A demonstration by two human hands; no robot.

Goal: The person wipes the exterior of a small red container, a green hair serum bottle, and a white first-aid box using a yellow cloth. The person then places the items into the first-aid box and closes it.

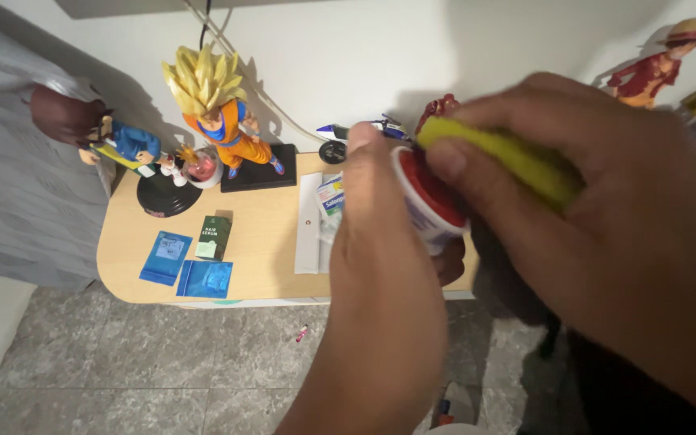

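While left hand [380,242] clamps the small white jar [424,201] mid-air over the table [259,242] edge, steadying it, right hand [606,234] pinches a yellow-green sponge [501,157] against its red top. Figurines [219,113] and blue sachets [187,266] sit well apart.

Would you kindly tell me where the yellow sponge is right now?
In the head view, upper right of centre: the right hand presses the yellow sponge onto the red top of the small tub, which the left hand holds.
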